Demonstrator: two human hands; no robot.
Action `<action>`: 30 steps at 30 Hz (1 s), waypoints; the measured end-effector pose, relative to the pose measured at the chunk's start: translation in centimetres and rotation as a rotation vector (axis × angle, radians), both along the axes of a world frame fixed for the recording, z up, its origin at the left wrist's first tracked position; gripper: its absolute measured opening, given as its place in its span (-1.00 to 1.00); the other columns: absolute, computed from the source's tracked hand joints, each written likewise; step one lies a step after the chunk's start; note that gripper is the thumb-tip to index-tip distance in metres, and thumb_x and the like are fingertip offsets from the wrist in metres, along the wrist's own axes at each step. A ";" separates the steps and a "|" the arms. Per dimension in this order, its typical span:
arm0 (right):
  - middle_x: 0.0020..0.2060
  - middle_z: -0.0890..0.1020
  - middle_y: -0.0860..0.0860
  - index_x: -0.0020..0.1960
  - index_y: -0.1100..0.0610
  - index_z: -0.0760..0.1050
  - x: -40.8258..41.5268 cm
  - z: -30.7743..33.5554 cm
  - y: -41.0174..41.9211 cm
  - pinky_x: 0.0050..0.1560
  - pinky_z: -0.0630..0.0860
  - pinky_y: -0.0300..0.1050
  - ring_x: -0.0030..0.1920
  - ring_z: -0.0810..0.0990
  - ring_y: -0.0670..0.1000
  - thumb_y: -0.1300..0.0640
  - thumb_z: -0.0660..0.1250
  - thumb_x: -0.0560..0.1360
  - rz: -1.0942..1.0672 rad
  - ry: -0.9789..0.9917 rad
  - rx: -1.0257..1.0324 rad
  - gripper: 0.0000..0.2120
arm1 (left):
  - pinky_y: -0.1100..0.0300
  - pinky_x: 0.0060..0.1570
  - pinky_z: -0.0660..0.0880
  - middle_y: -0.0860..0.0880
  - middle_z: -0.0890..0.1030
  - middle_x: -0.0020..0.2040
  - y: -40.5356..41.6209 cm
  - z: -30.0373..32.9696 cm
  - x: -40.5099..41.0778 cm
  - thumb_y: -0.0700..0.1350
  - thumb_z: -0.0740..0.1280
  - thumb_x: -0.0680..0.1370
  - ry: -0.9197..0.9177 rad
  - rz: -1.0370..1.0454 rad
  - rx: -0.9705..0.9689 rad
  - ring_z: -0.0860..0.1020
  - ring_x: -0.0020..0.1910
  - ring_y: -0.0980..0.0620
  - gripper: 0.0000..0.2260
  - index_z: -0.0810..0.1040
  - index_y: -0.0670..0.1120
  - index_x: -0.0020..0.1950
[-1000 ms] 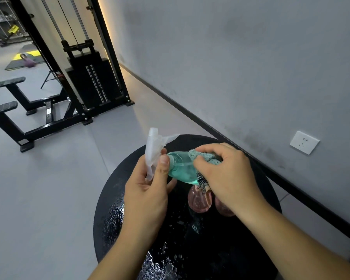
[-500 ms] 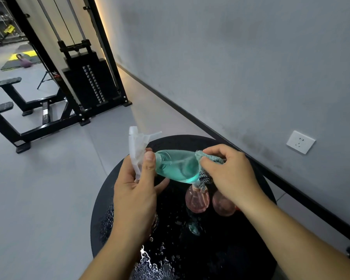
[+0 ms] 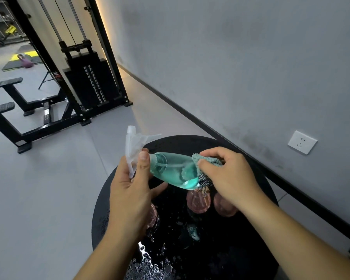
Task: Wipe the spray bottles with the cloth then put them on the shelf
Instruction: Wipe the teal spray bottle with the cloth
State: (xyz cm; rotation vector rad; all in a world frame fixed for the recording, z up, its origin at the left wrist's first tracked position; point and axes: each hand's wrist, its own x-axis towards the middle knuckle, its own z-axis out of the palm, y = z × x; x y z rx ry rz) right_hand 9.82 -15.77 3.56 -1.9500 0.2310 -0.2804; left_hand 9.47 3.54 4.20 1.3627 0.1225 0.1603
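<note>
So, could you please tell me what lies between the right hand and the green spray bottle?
The cloth: the right hand presses it against the bottom end of the green spray bottle, as the head view shows.

- Two bare forearms enter from the bottom edge, one on each side.
- No sleeve shows on either forearm as far as the frame reaches.
- Left hand (image 3: 129, 190): no glove, no ring, no watch or band at the wrist.
- Right hand (image 3: 228, 176): also ungloved, with no ring or wristband.
- The left thumb has a short, trimmed nail, plainly seen from above.
- The right hand shows its back and knuckles; its nails are mostly hidden.
- Nothing else of the person is in view: no torso, legs or clothing.
</note>
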 end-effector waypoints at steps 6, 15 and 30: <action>-0.03 0.65 -0.23 0.05 -0.12 0.68 -1.1 0.4 0.8 -0.16 0.52 -0.45 -0.03 0.62 -0.29 0.06 0.50 0.52 0.132 -0.085 -0.049 -0.87 | 0.02 -0.15 0.73 -0.02 0.75 0.07 -0.1 0.0 -0.1 0.11 0.35 0.62 0.028 -0.033 -0.042 0.75 0.11 -0.04 -0.72 0.63 -0.04 0.19; -0.14 0.76 -0.04 -0.06 -0.07 0.74 0.0 0.3 0.3 0.03 0.70 0.17 -0.10 0.75 0.03 0.17 0.56 0.45 0.069 -0.051 0.333 -0.85 | -0.12 -0.03 0.72 -0.05 0.74 0.12 0.5 0.1 0.1 0.16 0.35 0.58 0.033 -0.035 -0.091 0.75 0.15 -0.08 -0.73 0.64 0.00 0.10; -0.06 0.70 -0.09 -0.08 -0.05 0.75 -1.1 0.7 1.7 -0.14 0.65 -0.21 -0.06 0.71 -0.09 0.19 0.58 0.44 0.153 -0.128 0.270 -0.85 | -0.02 0.14 0.66 -0.11 0.78 0.08 1.1 0.7 0.5 0.01 0.57 0.40 0.300 0.054 -0.459 0.76 0.16 -0.07 -0.57 0.65 -0.10 0.22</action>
